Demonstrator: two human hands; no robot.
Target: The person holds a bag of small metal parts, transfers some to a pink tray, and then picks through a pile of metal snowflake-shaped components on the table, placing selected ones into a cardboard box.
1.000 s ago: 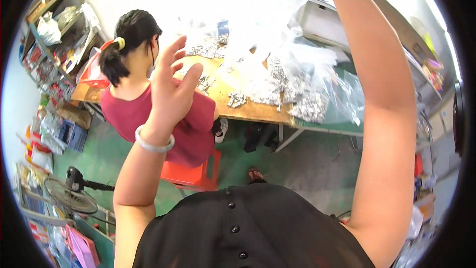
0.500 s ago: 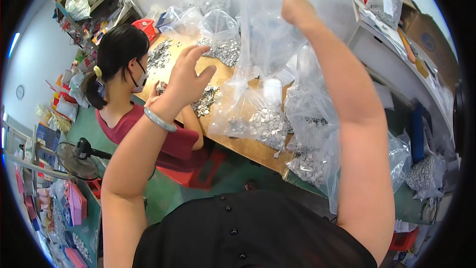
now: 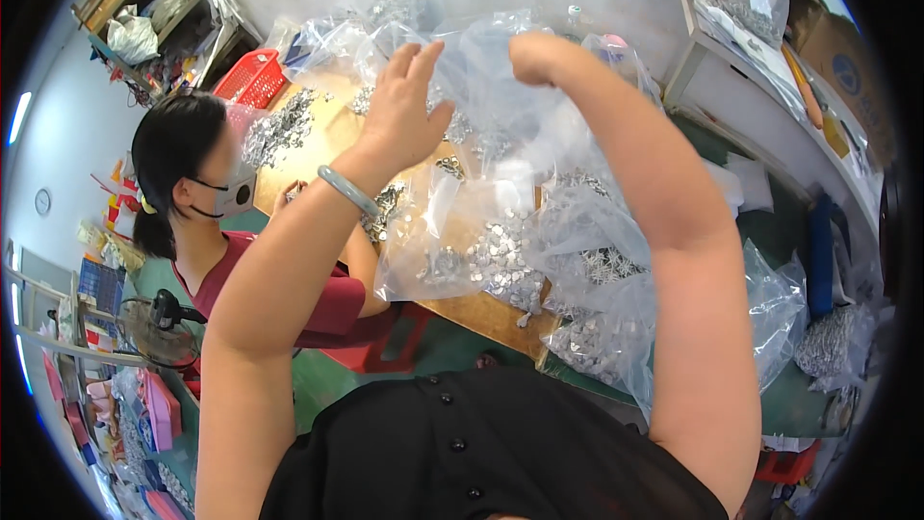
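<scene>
1. A wooden table (image 3: 486,313) runs from about ten o'clock down to five o'clock.
2. Clear plastic bags (image 3: 577,231) of small silvery metal parts (image 3: 500,260) cover its middle.
3. A loose heap of parts (image 3: 279,125) lies at ten o'clock, beside a red basket (image 3: 252,80).

Clear plastic bag (image 3: 500,221) of silvery metal pieces (image 3: 500,260), pale green bangle (image 3: 348,190), red basket (image 3: 252,83).

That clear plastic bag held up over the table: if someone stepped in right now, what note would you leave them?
Right hand is shut on the top of the clear plastic bag, holding it up.
Left hand is open, fingers spread, beside the bag's top.
Small silvery metal parts sit in the bag's bottom; more lie in bags on the wooden table.
A seated co-worker is at the table's left.
The bag is not yet closed or set down.
</scene>
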